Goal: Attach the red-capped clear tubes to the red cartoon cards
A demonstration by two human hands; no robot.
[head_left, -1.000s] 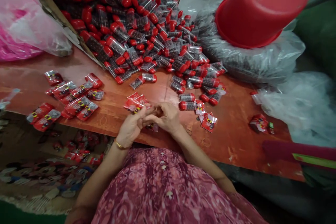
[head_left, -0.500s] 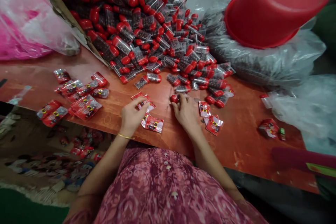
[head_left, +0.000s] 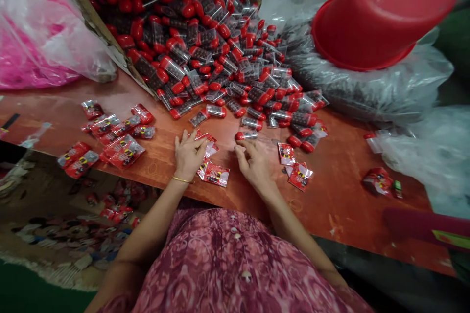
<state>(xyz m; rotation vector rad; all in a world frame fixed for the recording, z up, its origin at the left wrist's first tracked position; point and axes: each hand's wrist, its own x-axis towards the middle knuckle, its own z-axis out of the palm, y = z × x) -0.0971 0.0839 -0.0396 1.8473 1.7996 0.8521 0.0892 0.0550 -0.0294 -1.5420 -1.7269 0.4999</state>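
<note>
Likely pick-up step: left hand [head_left: 190, 156] over printed red cards [head_left: 216, 175] left of red-capped tube [head_left: 246, 135], right hand [head_left: 255, 164] just beside it, both hands' fingers parted; calls for pinch

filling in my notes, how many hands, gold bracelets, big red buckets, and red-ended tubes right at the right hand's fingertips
Hands (left hand, right hand): 2
Gold bracelet: 1
Big red bucket: 1
Red-ended tube at the right hand: 1
Total: 5
</note>
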